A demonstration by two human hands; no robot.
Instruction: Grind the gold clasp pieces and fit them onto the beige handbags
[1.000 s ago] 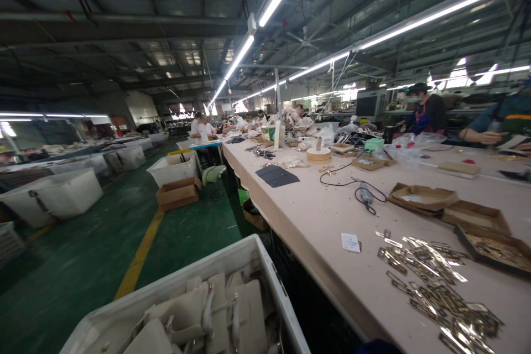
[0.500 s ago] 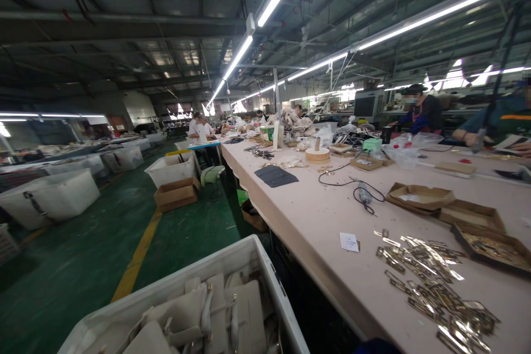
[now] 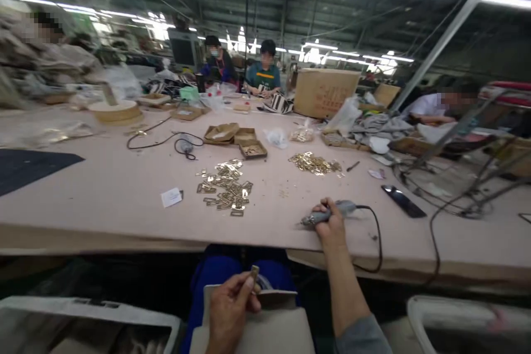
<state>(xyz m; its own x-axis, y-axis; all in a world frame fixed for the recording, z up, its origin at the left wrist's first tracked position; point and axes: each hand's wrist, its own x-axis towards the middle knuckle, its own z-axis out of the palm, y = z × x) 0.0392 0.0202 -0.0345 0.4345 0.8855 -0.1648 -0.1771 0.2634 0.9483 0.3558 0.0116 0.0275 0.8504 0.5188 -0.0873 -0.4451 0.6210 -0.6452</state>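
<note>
In the lower middle, my left hand (image 3: pixel 230 307) pinches a small gold metal plate (image 3: pixel 254 271) between thumb and fingers. Beneath that hand a beige bag piece (image 3: pixel 286 329) lies across my lap, over blue clothing. My right hand (image 3: pixel 331 222) is closed around a grey corded electric screwdriver (image 3: pixel 347 208) at the table's near edge, its tip pointing left. Between and beyond my hands, a pile of gold rectangular frames (image 3: pixel 226 187) is spread on the table (image 3: pixel 124 199). Smaller gold pieces (image 3: pixel 313 162) form a second heap farther right.
Open cardboard boxes (image 3: pixel 253 149) stand behind the gold frames. A phone (image 3: pixel 403 201) and loose cables lie to the right. White bins (image 3: pixel 136 312) flank my lap; the right bin (image 3: pixel 415 310) is partly cut off. Co-workers sit across the table.
My view has swung right, from the aisle and table end to the table in front of me. Both hands, out of sight before, now show with the plate and the screwdriver.
</note>
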